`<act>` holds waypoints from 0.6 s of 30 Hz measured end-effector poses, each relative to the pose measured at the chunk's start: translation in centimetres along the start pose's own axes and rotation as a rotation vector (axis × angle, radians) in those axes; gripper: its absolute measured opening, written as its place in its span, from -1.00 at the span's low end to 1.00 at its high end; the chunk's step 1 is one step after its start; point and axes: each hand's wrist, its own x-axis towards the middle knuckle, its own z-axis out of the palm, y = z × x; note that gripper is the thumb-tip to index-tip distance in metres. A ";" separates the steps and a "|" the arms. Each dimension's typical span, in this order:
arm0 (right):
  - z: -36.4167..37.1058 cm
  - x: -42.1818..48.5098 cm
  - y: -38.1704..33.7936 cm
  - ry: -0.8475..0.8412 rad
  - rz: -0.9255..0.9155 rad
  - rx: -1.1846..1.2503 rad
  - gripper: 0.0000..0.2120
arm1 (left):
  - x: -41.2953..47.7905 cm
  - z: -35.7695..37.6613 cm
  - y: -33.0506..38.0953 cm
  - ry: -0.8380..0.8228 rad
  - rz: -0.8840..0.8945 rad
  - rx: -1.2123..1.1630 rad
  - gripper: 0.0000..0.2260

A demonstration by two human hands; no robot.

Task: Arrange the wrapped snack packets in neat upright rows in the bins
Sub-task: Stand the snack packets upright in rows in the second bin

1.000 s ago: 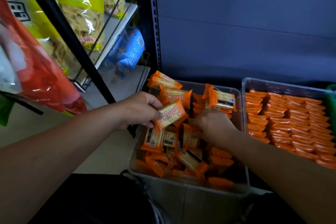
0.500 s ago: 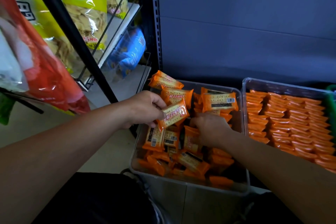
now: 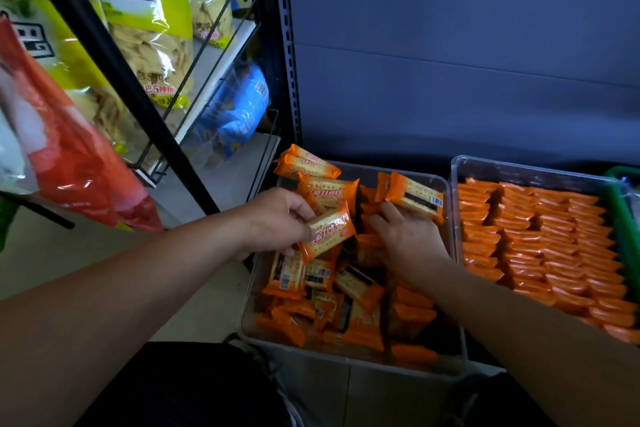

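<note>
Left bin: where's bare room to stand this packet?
In the left bin, the floor looks bare only at the near right corner, between standing packets and the right wall. Elsewhere a loose heap. The right bin is packed.

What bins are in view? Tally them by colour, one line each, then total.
Clear bins: 2, the jumbled bin and the neatly filled bin
Green bin: 1, only its edge in view
Total: 3
</note>
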 end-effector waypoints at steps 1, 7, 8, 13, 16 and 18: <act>-0.1 0.0 -0.1 -0.003 0.018 0.031 -0.42 | 0.1 0.0 0.0 0.005 -0.003 -0.002 -0.84; -0.8 -0.8 0.7 0.038 0.020 0.373 -0.43 | 0.3 0.7 0.7 -0.028 -0.032 -0.051 -0.86; -1.1 -1.1 1.0 0.048 0.043 0.474 -0.42 | 0.4 0.9 0.8 -0.043 -0.031 -0.064 -0.86; -3.6 -3.8 2.9 0.042 -0.030 0.784 -0.25 | 0.4 2.3 1.5 -0.184 -0.008 -0.226 -0.80; -4.7 -5.2 5.1 0.128 -0.114 0.748 -0.31 | 0.2 3.9 2.6 -0.297 0.037 -0.368 -0.78; -5.4 -6.1 6.7 0.172 -0.145 0.762 -0.38 | 0.2 5.2 3.4 -0.314 0.060 -0.438 -0.77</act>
